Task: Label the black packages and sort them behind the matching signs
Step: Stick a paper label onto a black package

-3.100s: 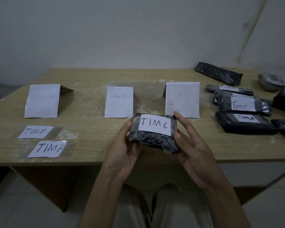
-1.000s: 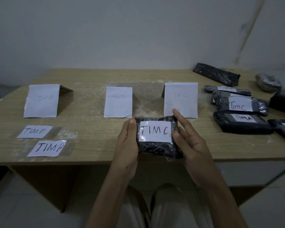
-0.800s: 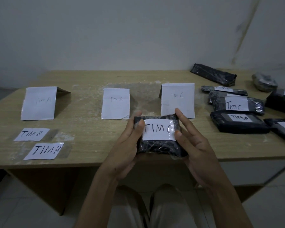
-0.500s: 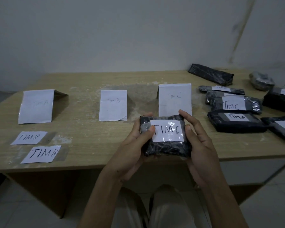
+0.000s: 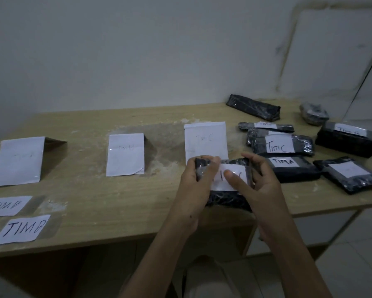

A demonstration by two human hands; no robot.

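Package [image 5: 226,198] has shifted up and rightward in the last half second. It now hangs over the worktop [image 5: 116,201] edge, just in front of the C sign [image 5: 205,140]. My left fingers [image 5: 209,161] are curled over its top left corner, holding it. My right fingers [image 5: 252,163] wrap its right edge. The thumb sat at the edge of the label [image 5: 237,169] a moment ago and now presses across it. I read that as smoothing the label down, so labelling looks nearly finished and the drop behind the C sign should come next.

Harder to make out: far left of my fingers, two loose TIMB slips [image 5: 22,230] read clearly. The A sign [image 5: 19,161] beyond them is too faint to read, and the B sign [image 5: 125,154] is barely legible. Whatever lies directly behind the three signs is screened by them. Under my thumb only the label's last letter shows. Right of my fingers, the pile [image 5: 296,176] shows TIMC and TIMA, and its other labels are blurred.
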